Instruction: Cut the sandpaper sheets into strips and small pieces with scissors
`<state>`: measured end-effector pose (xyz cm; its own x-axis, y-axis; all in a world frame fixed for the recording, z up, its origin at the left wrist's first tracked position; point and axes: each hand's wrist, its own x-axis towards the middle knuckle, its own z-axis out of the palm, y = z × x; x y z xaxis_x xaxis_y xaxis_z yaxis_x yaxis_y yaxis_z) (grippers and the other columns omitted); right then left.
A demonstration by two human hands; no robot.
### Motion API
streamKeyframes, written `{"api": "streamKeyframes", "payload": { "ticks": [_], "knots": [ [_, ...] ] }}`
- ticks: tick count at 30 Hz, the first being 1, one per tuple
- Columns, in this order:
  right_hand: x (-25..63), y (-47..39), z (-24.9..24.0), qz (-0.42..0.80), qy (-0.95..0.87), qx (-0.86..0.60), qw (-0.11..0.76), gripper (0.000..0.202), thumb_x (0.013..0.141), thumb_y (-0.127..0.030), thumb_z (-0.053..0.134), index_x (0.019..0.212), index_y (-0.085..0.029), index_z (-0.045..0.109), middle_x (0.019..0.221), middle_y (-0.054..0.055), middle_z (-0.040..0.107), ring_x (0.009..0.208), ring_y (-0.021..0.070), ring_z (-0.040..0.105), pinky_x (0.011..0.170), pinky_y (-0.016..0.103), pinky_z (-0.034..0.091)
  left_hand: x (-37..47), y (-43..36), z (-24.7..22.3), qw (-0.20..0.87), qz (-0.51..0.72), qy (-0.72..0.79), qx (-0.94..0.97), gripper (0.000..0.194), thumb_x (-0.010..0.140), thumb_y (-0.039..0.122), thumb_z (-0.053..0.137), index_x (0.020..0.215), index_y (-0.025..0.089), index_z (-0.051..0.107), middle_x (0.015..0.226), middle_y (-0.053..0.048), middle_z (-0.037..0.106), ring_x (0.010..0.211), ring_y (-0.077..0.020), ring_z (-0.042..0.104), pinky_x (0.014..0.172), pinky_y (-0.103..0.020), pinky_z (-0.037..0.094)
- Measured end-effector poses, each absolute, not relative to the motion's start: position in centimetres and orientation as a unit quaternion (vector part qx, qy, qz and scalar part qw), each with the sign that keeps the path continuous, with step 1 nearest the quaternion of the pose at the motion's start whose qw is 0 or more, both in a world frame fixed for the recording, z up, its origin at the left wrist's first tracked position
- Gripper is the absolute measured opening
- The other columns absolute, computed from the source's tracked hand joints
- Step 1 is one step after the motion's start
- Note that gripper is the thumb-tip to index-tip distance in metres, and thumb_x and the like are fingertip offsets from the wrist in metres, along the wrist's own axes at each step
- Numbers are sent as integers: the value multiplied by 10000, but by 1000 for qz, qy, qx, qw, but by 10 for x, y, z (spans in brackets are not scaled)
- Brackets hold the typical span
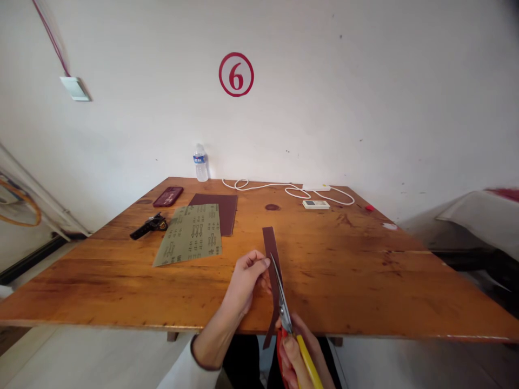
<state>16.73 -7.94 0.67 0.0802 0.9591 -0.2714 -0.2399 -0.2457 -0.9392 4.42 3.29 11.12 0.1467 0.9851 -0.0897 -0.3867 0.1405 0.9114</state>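
Observation:
A narrow dark-red sandpaper strip (269, 237) is pinched along its left edge by my left hand (245, 278), thumb on top. Its far end reaches over the table, and its near end curls down past the front edge. My right hand (297, 357) grips a pair of scissors (284, 310) with one red and one yellow handle. The blades point away from me along the strip, their tips close to my left thumb. Whether the blades are fully closed is hard to make out.
On the wooden table (336, 275), a sandpaper sheet (192, 235) lies printed back up, partly over dark-red sheets (227, 213). Around them are a black strapped object (149, 226), a phone (168, 196) and a water bottle (200, 165). A power strip (316, 187) with white cable and a small white device (315, 205) lie at the back.

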Motion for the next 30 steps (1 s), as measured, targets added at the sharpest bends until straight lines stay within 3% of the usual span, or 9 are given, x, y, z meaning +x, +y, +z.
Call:
{"api": "streamKeyframes", "payload": {
  "ticks": [3, 6, 9, 15, 19, 25, 30],
  "knots": [
    [169, -78, 2, 584, -384, -514, 498, 720, 700, -813, 649, 1057, -189, 629, 478, -136, 383, 329, 37, 240, 313, 155, 241, 42, 37, 114, 628, 544, 389, 399, 294, 696, 414, 716, 605, 205, 529, 448, 31, 570, 365, -100, 496, 388, -214, 423],
    [171, -75, 5, 600, -431, -462, 491, 635, 765, -799, 595, 965, -197, 628, 450, -120, 404, 323, 45, 273, 319, 159, 220, 39, 42, 115, 602, 552, 401, 414, 266, 680, 388, 720, 622, 212, 528, 427, 50, 541, 353, -97, 468, 384, -215, 411],
    [170, -74, 12, 598, -421, -458, 506, 651, 717, -818, 628, 919, -199, 635, 437, -109, 429, 306, 52, 295, 316, 179, 187, 38, 44, 116, 585, 549, 408, 436, 251, 690, 375, 700, 621, 217, 517, 423, 49, 541, 358, -99, 468, 400, -219, 416],
    [166, -82, 28, 563, -428, -477, 521, 630, 789, -801, 575, 968, -201, 651, 434, -99, 431, 367, 71, 301, 380, 209, 199, 37, 42, 114, 578, 535, 420, 451, 245, 697, 383, 682, 625, 220, 514, 437, 43, 555, 361, -110, 482, 397, -229, 416],
    [167, -79, 30, 578, -443, -471, 498, 667, 774, -822, 566, 1010, -200, 617, 475, -85, 475, 382, 87, 339, 384, 228, 229, 38, 40, 113, 581, 528, 416, 460, 257, 706, 380, 685, 613, 214, 512, 438, 46, 550, 357, -105, 487, 402, -223, 412],
    [164, -71, 34, 581, -437, -462, 508, 682, 745, -854, 551, 990, -218, 569, 410, -126, 406, 321, 75, 291, 337, 208, 149, 38, 38, 109, 595, 511, 418, 458, 278, 695, 397, 711, 607, 212, 523, 440, 45, 549, 351, -109, 486, 381, -223, 413],
    [159, -68, 39, 592, -434, -467, 493, 707, 705, -889, 537, 955, -228, 539, 439, -143, 377, 321, 49, 251, 306, 159, 174, 36, 38, 109, 595, 512, 418, 458, 280, 692, 398, 715, 598, 209, 530, 446, 45, 543, 357, -108, 486, 384, -226, 427]
  ]
}}
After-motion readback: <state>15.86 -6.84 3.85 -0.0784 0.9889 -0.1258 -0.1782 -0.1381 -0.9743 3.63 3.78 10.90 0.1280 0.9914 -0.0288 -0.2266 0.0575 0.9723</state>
